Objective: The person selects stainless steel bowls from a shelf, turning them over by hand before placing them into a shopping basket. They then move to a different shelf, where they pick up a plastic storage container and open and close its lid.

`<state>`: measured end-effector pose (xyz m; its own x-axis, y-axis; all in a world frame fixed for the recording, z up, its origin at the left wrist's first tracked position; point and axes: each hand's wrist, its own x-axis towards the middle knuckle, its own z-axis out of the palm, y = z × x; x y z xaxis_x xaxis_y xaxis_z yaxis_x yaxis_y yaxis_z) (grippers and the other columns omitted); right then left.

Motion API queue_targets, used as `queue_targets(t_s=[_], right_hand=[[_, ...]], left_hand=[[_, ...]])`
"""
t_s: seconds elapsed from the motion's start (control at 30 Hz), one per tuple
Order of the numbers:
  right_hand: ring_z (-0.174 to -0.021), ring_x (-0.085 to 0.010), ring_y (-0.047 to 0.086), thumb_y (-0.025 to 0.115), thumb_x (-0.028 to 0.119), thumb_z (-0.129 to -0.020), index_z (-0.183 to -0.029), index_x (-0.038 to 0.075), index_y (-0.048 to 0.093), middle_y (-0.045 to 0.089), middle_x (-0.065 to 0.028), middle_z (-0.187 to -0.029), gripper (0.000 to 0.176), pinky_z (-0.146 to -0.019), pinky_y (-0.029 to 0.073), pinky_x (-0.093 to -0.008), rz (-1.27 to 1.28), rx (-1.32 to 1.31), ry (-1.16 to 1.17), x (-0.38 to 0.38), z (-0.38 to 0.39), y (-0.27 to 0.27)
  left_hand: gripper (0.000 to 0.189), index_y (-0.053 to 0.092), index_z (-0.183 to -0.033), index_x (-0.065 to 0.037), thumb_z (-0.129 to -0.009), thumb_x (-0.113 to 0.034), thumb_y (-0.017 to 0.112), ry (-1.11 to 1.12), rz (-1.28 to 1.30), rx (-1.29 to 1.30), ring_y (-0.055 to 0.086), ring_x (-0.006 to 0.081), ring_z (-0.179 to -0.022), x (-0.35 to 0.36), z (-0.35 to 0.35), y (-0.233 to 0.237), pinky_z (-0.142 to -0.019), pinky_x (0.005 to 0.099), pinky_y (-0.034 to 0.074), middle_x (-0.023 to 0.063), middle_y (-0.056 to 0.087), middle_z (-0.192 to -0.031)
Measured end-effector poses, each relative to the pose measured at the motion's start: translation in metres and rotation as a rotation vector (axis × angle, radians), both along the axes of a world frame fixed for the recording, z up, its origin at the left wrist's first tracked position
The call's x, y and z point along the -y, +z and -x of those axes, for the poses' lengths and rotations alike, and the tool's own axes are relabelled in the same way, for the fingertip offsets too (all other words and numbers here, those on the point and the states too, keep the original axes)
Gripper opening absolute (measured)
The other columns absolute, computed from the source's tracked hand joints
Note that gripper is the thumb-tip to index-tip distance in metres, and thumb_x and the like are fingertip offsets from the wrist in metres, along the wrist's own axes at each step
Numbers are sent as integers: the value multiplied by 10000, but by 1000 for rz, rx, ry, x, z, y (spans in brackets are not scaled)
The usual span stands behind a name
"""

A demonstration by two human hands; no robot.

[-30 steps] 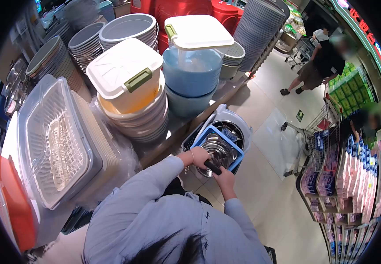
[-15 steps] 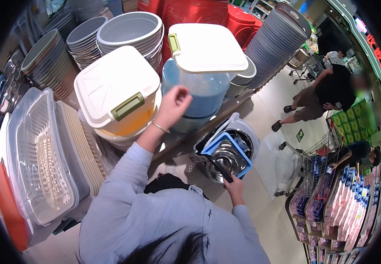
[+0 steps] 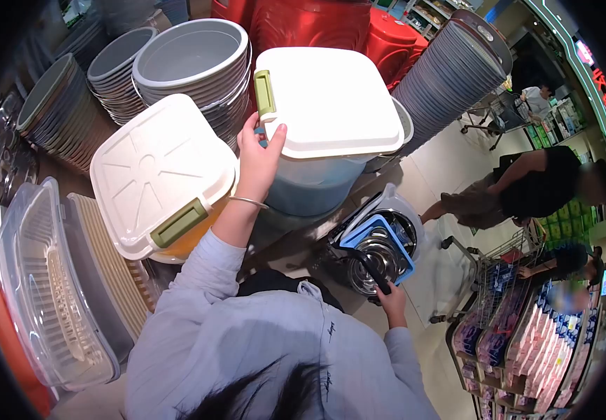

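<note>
My left hand (image 3: 257, 157) is at the near left corner of a white lid (image 3: 331, 101) on a blue bin (image 3: 313, 185), fingers apart around the corner beside its green latch (image 3: 264, 92). Left of it, another white lid (image 3: 159, 164) with a green latch (image 3: 178, 222) tops an orange bin (image 3: 198, 234). At the lower right, my right hand (image 3: 392, 304) is wrapped round the black handle (image 3: 369, 269) of a basket that holds a blue-rimmed container (image 3: 404, 262) and shiny steel bowls (image 3: 373, 266).
Stacked grey buckets (image 3: 191, 56) stand behind, with red stools (image 3: 390, 42) and a tall tilted stack (image 3: 450, 70). Clear plastic boxes (image 3: 58, 287) are at left. A person in black (image 3: 537, 182) is at right, near a shopping cart (image 3: 492, 273) and shelves of packages (image 3: 541, 336).
My left hand has moved up and left to the blue bin's lid, and its fingers have spread. The view has shifted. The person in black is lower in view.
</note>
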<state>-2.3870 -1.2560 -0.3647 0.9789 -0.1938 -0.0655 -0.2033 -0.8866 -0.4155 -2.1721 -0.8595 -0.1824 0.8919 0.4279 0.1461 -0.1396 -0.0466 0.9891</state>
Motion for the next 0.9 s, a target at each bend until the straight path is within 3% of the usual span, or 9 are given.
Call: queue_targets(t_s=[0.1,0.3,0.37,0.43,0.5,0.57,0.7,0.8,0.9], right_hand=[[-621,-327,599,716,411,-665,-809,72,642,605,-155,-645,375,-542,462,-395,16,-42,43,15,-11,-1],[-679,-330,608,739,411,-646,-852,36,642,618,-162,-689,439,-596,471,-369,4,-292,172,35,-46,38],[-743,-314,610,722,386,-679,-885,40,638,625,-169,-748,412,-639,474,-350,131,-329,418,45,-71,63],[-722,-166,598,624,199,-815,-922,9,604,623,-107,-805,219,-658,464,-268,-343,-126,209,20,-122,109],[-841,-152,592,545,122,-867,-992,3,586,619,-90,-915,177,-738,464,-256,-682,114,205,2,-176,129],[-936,-146,561,510,150,-894,-1106,0,530,577,-79,-1037,260,-786,454,-257,-850,192,287,-28,-226,158],[-844,-130,556,536,272,-883,-1115,-36,490,574,-93,-976,388,-724,452,-234,-1242,52,252,-92,-295,187],[-826,-105,550,566,360,-855,-1100,-28,500,576,-84,-981,464,-664,446,-220,-1050,-58,317,-115,-305,199],[-742,-73,540,611,348,-827,-1068,-39,513,585,-65,-908,466,-589,423,-199,-1105,-6,305,-119,-302,209]], left_hand=[[659,281,-1282,79,-816,-237,625,-18,351,14,476,159,-926,6,0,20,-820,259,417,147,432,-1155],[615,308,-1247,86,-833,-251,615,63,345,-21,508,147,-935,6,-22,18,-803,233,419,127,502,-1070],[598,322,-1235,87,-843,-268,600,35,370,-74,522,136,-899,-2,-33,9,-792,226,422,109,534,-1008],[552,382,-1196,85,-850,-294,586,62,355,-86,524,117,-873,-4,-37,13,-778,219,421,92,554,-962],[516,440,-1150,79,-849,-316,583,-16,336,-122,518,107,-873,-10,-37,15,-770,219,416,94,558,-968],[512,472,-1121,74,-848,-345,576,15,290,-122,516,107,-867,-14,-39,10,-765,224,413,86,566,-956],[518,482,-1099,68,-850,-381,550,119,86,-207,513,109,-831,-12,-38,19,-747,232,411,68,566,-914],[495,495,-1070,70,-849,-370,547,100,111,-176,517,109,-800,-12,-37,22,-739,227,413,72,572,-901],[487,489,-1069,71,-845,-356,558,132,135,-164,525,108,-792,-12,-36,24,-742,223,419,72,571,-898]])
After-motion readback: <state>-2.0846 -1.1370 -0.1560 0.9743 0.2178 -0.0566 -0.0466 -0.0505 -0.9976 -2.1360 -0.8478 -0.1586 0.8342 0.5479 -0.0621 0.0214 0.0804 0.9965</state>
